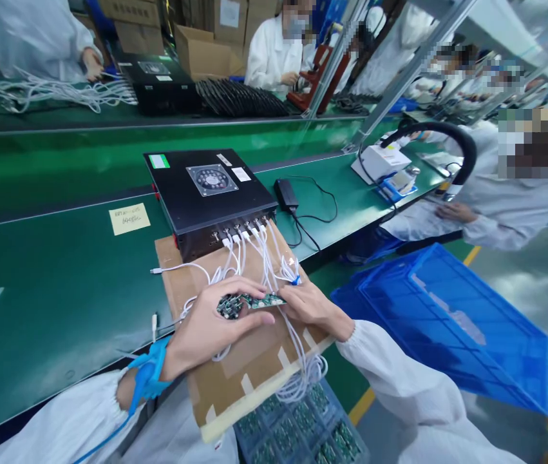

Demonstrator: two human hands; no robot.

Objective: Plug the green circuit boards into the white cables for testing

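Small green circuit boards (229, 307) sit bunched in my left hand (206, 332), whose thumb and fingers curve around them. One circuit board (263, 301) sticks out to the right, and the closed fingers of my right hand (315, 308) pinch its right end. Whether a plug is also in that pinch is hidden. White cables (266, 254) run under and behind both hands from the front ports of a black metal box (167, 193) with a fan grille. Beneath my hands lies a taped cardboard sheet (235, 380). A blue wrist strap (151, 374) circles my left wrist.
Below the cardboard, a divided tray (254, 451) holds several circuit boards. A black power adapter (285, 194) lies right of the box, a handwritten note (129, 219) left of it. Blue crates (471, 335) stand at the right. Co-workers (266, 55) sit across and to the right.
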